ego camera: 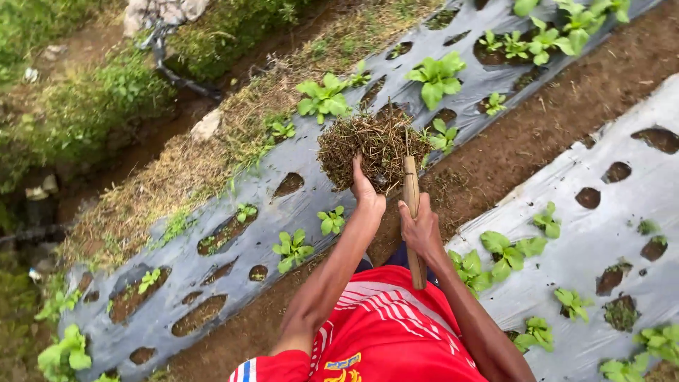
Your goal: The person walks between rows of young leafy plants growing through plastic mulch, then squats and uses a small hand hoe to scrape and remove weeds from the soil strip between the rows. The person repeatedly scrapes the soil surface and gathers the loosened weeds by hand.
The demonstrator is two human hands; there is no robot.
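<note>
My left hand point(366, 192) is raised and grips the underside of a clump of dry grass and roots point(373, 145), held above the plastic-covered planting bed. My right hand point(421, 228) is closed around a wooden tool handle point(412, 212) that runs upright beside the clump; the tool's head is hidden behind the grass. Both forearms reach forward from my red shirt point(382, 332).
Grey plastic mulch point(177, 262) with round holes covers two raised beds, with small green seedlings point(324, 97) in some holes. A bare soil furrow point(537, 127) runs between the beds. Dry grass, weeds and a ditch lie on the left.
</note>
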